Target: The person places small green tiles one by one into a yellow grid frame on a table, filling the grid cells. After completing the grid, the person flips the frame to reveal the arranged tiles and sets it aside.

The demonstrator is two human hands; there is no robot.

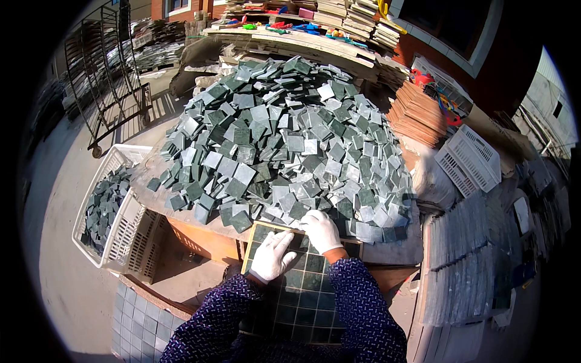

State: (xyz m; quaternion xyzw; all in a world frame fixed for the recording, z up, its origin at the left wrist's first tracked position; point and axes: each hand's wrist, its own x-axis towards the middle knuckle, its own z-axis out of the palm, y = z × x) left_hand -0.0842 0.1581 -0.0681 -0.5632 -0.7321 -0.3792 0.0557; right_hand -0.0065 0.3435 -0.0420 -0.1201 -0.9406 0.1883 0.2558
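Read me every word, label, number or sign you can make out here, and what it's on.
None can be read.
Tiles, frame and left crate: no lettering I can make out.
Sleeves: small pale marks, seemingly just pattern.
Colourful items at the back: too small to tell.

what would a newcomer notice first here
Likely the heap of square grey-green tiles in the centre. Below it, the white-gloved left hand and right hand are at the top of a wood-edged grid of dark square tiles. At left is a white plastic crate of tiles.

Sunlit ground (57,242); reddish wall (508,72)
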